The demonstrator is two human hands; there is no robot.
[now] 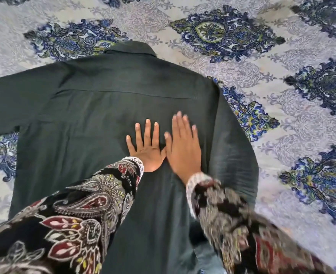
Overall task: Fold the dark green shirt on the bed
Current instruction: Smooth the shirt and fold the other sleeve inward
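Note:
The dark green shirt lies back side up on the bed, collar at the far end. Its left sleeve stretches out past the left edge of view. Its right sleeve lies folded in along the right side of the body. My left hand rests flat on the middle of the shirt's back, fingers spread. My right hand lies flat beside it, thumbs nearly touching, slightly blurred. Both hands hold nothing. My patterned sleeves cover the shirt's lower part.
A grey bedspread with blue and green floral medallions covers the bed all around the shirt. It extends to the right and far side of the view.

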